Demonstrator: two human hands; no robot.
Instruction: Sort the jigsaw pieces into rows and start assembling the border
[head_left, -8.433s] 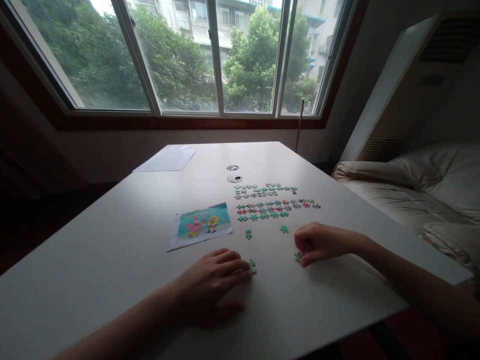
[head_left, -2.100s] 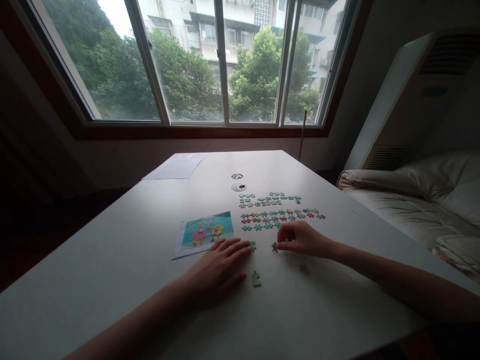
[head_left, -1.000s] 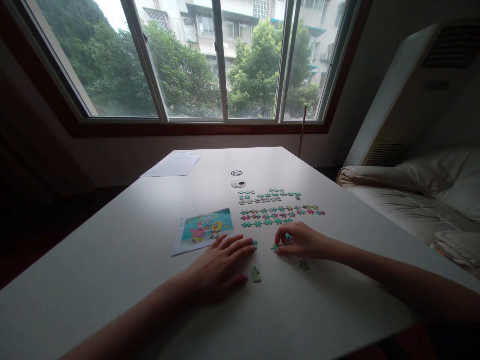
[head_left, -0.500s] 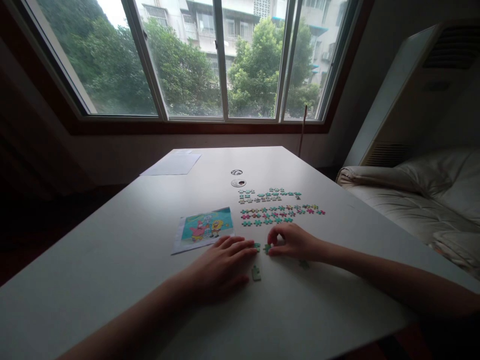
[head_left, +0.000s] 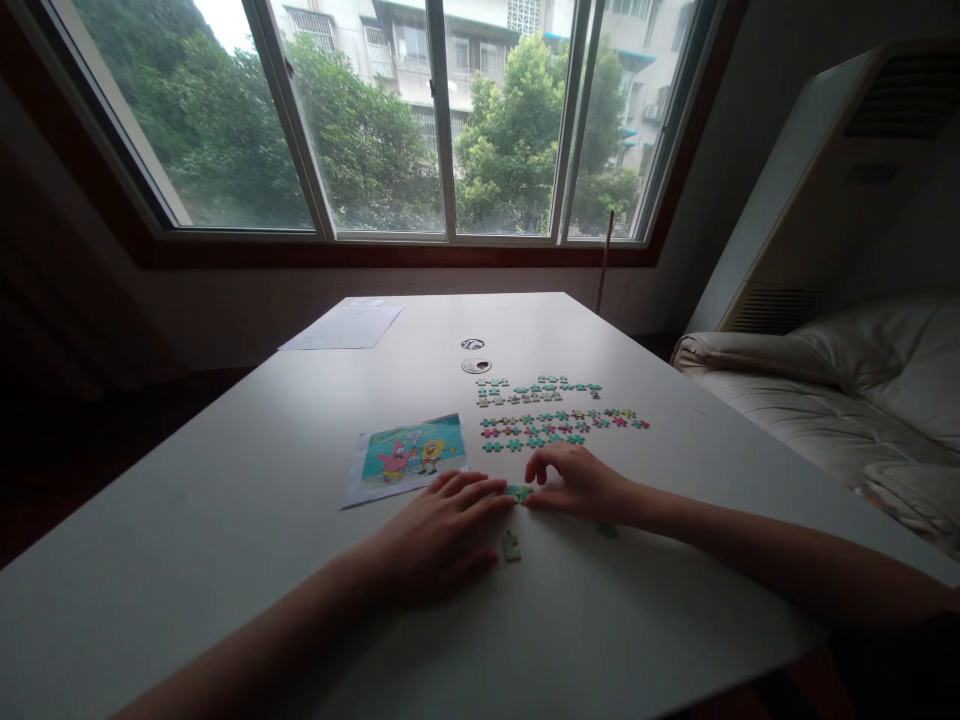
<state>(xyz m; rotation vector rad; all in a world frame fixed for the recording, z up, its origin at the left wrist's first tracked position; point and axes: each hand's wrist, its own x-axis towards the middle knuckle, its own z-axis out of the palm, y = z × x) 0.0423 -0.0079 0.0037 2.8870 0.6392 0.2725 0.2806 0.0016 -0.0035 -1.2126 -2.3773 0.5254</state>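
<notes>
My left hand (head_left: pixel 442 530) lies flat on the white table, fingers stretched out. Its fingertips touch the left side of two small green puzzle pieces (head_left: pixel 519 493) that lie together. At their right side, my right hand (head_left: pixel 581 482) holds the right-hand piece between thumb and curled index finger; its tip is partly hidden. Below, near my left thumb, lies a loose greenish edge piece (head_left: pixel 511 545). Another dark green piece (head_left: pixel 607 531) sits in the shadow under my right wrist. Beyond my hands, several loose puzzle pieces (head_left: pixel 532 442) stand in rows.
A cartoon reference picture (head_left: pixel 414 452) lies left of the rows, close to my left hand. Two round stickers or discs (head_left: pixel 475 366) are farther back. White paper (head_left: pixel 341 327) rests at the table's far left corner. A pale sofa (head_left: pixel 810 400) stands at the right.
My right hand has moved left with its puzzle piece, which now meets the piece under my left fingertips. My left hand has stayed in place.
</notes>
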